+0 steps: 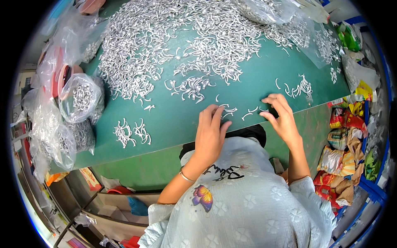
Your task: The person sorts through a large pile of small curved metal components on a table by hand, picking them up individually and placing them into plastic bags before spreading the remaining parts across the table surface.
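Observation:
Near the front edge of the green table, my left hand [210,133] rests with its fingers bent down and its thumb apart. Its fingertips are beside a few small curved silver metal pieces [230,111]. My right hand [283,119] hovers to the right, thumb and fingers spread in a C shape. Close to its thumb lie loose curved pieces [249,113]; whether it touches one is too small to tell. Between the hands and the large heap [215,41] sits a small cluster of the same pieces [192,87].
Two little groups of pieces [132,133] lie at the table's left, another group [304,86] at the right. Clear plastic bags of metal pieces [82,97] stand along the left edge. A plastic bag [269,12] covers the far right. Colourful packets [337,159] fill shelving beside the table.

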Action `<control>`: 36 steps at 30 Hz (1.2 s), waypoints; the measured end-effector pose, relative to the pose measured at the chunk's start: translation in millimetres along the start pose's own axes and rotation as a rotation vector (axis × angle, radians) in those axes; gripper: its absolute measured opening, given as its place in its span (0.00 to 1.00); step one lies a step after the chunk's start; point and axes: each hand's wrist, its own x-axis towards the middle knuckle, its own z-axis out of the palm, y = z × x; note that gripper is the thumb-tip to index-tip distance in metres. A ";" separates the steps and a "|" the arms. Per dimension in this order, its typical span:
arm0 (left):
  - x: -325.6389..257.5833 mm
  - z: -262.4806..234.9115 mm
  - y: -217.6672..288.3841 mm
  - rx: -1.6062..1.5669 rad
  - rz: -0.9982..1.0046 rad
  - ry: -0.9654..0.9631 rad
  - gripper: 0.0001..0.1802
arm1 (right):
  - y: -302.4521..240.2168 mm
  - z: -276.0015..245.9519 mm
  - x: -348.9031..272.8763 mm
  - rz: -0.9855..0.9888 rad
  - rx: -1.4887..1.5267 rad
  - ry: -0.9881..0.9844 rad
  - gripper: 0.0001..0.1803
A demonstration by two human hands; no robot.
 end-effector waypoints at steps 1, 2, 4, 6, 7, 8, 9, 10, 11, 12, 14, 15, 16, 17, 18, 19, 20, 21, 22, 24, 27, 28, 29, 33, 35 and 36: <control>0.2 1.3 0.2 0.006 0.020 -0.009 0.20 | 0.9 -2.3 -2.6 0.006 -0.021 0.028 0.16; 0.3 3.6 -0.1 0.012 0.040 -0.018 0.20 | 3.3 -2.5 -6.2 0.066 0.037 0.017 0.17; 2.3 8.8 0.4 0.011 0.064 -0.042 0.20 | 10.2 0.6 -9.1 0.093 0.118 -0.012 0.16; 8.6 17.6 -0.1 -0.006 0.071 -0.071 0.20 | 13.3 1.4 -7.3 0.097 0.148 -0.038 0.15; 10.6 22.9 -1.2 -0.013 0.085 -0.077 0.19 | 14.8 1.3 -7.2 0.102 0.160 -0.038 0.15; 12.2 29.2 -2.9 -0.021 0.100 -0.083 0.19 | 16.6 1.4 -7.5 0.106 0.173 -0.039 0.15; 13.5 34.3 -4.3 -0.027 0.112 -0.088 0.19 | 17.6 1.5 -7.9 0.110 0.187 -0.042 0.15; 15.2 38.5 -4.9 -0.038 0.124 -0.082 0.20 | 16.7 -0.6 -8.2 0.143 0.192 -0.036 0.15; 16.9 42.1 -5.2 -0.049 0.136 -0.076 0.20 | 14.3 -3.9 -8.8 0.176 0.198 -0.032 0.15; 20.0 44.0 -3.8 -0.060 0.150 -0.074 0.21 | 13.5 -6.2 -9.8 0.212 0.203 -0.024 0.15; 19.7 38.3 3.0 -0.051 0.143 -0.053 0.24 | 6.6 -2.0 -8.7 0.056 0.122 0.047 0.14; 17.8 34.4 5.7 -0.045 0.137 -0.044 0.26 | 4.2 -0.2 -8.4 -0.021 0.083 0.080 0.14; 15.7 32.7 6.0 -0.005 0.142 -0.061 0.27 | 8.4 2.8 -8.4 -0.043 0.025 0.037 0.12; 13.6 31.1 5.9 0.034 0.146 -0.077 0.29 | 11.4 3.5 -7.0 -0.040 0.015 0.072 0.11; 11.6 29.0 5.3 0.078 0.144 -0.090 0.31 | 13.7 5.3 -4.8 -0.041 0.010 0.103 0.10; 10.5 27.5 5.7 0.034 0.122 -0.062 0.31 | 14.7 7.1 -3.5 -0.043 0.005 0.133 0.10; 9.3 25.8 6.8 -0.011 0.100 -0.032 0.31 | 13.1 8.9 -4.9 0.055 0.091 0.149 0.08; 8.5 24.6 6.7 -0.055 0.079 -0.004 0.31 | 6.9 11.5 -4.1 0.023 0.143 0.134 0.07; 5.9 20.7 5.5 -0.045 0.077 0.051 0.30 | -4.9 13.8 -1.7 -0.006 0.191 0.118 0.07; -2.5 5.8 2.7 0.004 0.085 0.149 0.27 | -23.1 36.0 3.2 -0.162 0.218 0.094 0.06; -23.7 -13.7 -10.4 0.116 0.030 0.302 0.23 | -52.0 77.0 16.2 -0.462 0.119 -0.008 0.05; -30.9 -17.7 -17.1 0.137 0.014 0.346 0.23 | -58.4 88.6 20.8 -0.497 0.085 -0.041 0.05; -36.8 -20.2 -23.2 0.158 0.000 0.387 0.22 | -60.2 93.4 22.8 -0.513 0.060 -0.056 0.05; -42.3 -24.6 -30.1 0.266 0.050 0.194 0.23 | -56.9 84.1 21.5 -0.494 0.024 -0.020 0.10; -34.9 -20.3 -25.6 0.292 0.054 0.116 0.21 | -48.5 62.3 15.3 -0.411 -0.067 0.053 0.13; -29.8 -17.9 -26.0 0.311 0.055 0.099 0.19 | -42.6 59.8 13.2 -0.356 -0.083 -0.029 0.15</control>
